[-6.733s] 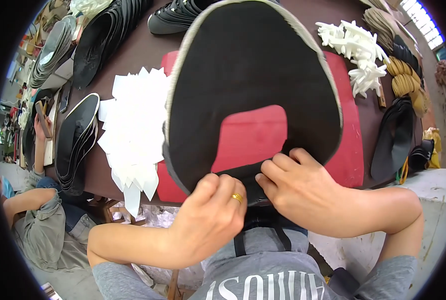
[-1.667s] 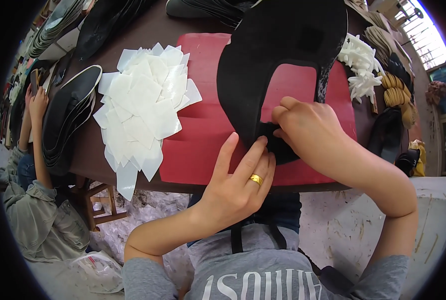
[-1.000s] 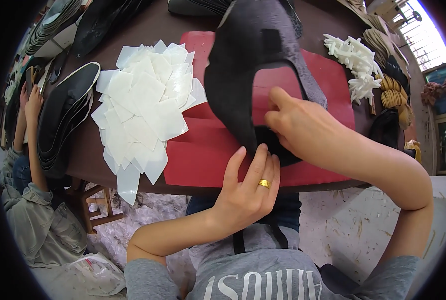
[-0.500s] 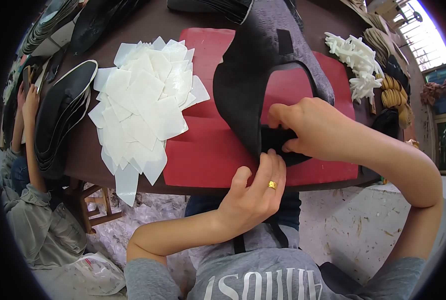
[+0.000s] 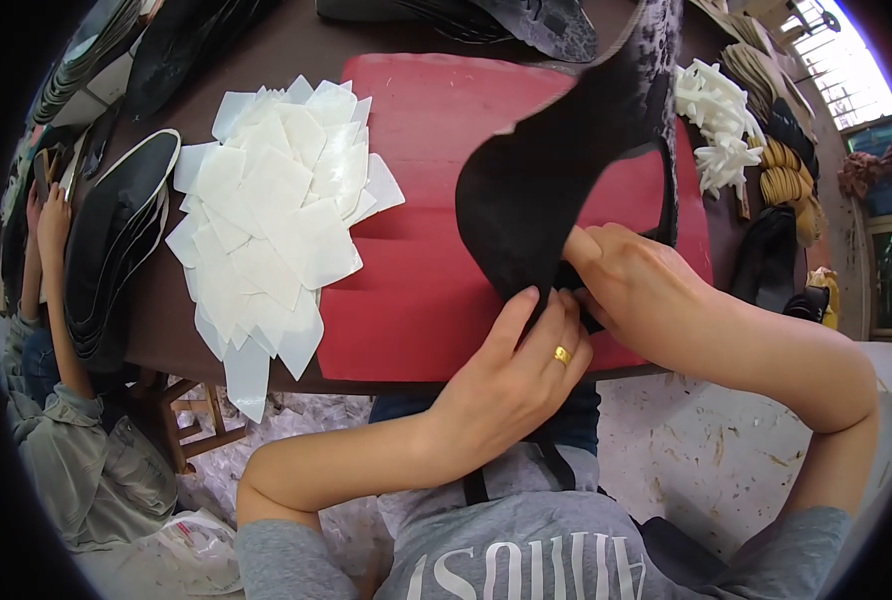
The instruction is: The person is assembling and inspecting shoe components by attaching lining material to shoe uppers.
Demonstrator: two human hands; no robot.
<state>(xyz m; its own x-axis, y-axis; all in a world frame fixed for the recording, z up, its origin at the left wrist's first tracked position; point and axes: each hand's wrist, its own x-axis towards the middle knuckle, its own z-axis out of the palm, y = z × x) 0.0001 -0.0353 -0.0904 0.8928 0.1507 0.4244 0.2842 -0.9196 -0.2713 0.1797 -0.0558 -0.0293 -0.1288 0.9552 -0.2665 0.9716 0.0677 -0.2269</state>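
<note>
A black shoe upper, soft and curved with an opening in it, stands tilted over a red mat. My left hand, with a gold ring on one finger, pinches its near edge between thumb and fingers. From the right, my right hand is closed on the same edge, its fingertips partly hidden behind the black material. Both hands nearly meet there. Left of the mat lies a heap of white, angular sheet pieces, some overlapping its edge.
White curled pieces lie at the right, beside tan bundles. Stacked black uppers lie at the left, and more black pieces at the back. At far left another person's hands hold something. A wooden stool stands below.
The upper has swung and tilted toward the right, uncovering more of the red mat and black pieces behind. My right hand has turned and dropped slightly; my left hand has shifted slightly right.
</note>
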